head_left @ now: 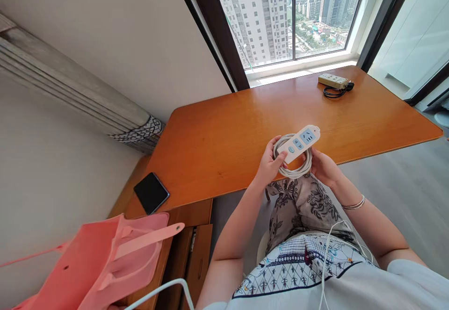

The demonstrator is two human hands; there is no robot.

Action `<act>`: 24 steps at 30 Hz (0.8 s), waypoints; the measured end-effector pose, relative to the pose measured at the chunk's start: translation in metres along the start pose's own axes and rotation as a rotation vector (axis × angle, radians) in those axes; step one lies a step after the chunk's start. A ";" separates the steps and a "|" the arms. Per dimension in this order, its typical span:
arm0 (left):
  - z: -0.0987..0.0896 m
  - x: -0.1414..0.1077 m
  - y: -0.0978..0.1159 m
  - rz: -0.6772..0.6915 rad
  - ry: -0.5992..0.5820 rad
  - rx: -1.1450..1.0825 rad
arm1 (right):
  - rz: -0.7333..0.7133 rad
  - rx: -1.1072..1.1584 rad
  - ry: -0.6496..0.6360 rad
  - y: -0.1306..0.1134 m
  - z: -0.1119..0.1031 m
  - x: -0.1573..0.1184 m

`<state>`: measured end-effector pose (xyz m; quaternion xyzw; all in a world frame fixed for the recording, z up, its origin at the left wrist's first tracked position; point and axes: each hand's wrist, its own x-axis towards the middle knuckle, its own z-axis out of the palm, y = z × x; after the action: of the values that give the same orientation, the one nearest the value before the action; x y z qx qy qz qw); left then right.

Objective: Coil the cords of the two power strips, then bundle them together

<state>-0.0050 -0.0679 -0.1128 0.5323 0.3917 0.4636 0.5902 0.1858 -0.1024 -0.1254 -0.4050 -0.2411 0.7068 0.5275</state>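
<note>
A white power strip with pale blue socket panels is held up over the table's near edge, its face turned upward. Its white cord is wound in a loose coil around and beneath it. My left hand grips the strip's left end and the coil, thumb on top and fingers partly hidden behind. At the coil's right side, my right hand is closed on the cord, with most of its fingertips out of sight.
On the brown table lie a beige power strip with a black cord at the far right and a black-screened device at the left. A pink bag stands front left. Beyond the table is a window.
</note>
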 end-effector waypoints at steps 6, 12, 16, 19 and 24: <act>-0.004 0.003 -0.003 -0.052 0.003 0.005 | -0.088 -0.072 0.015 -0.011 -0.001 -0.004; -0.004 0.005 -0.005 -0.066 -0.049 0.026 | -0.007 -0.054 -0.016 -0.016 -0.007 0.000; -0.001 0.005 -0.005 -0.072 -0.082 0.016 | 0.027 -0.091 -0.044 -0.016 -0.015 0.010; 0.003 0.006 -0.004 -0.057 -0.076 0.015 | 0.020 -0.070 0.016 -0.015 -0.016 0.015; 0.007 0.007 -0.006 -0.051 -0.057 -0.009 | -0.038 -0.016 0.127 -0.018 -0.008 0.020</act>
<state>0.0048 -0.0631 -0.1177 0.5325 0.3862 0.4348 0.6150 0.2000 -0.0784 -0.1225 -0.4485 -0.2203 0.6678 0.5517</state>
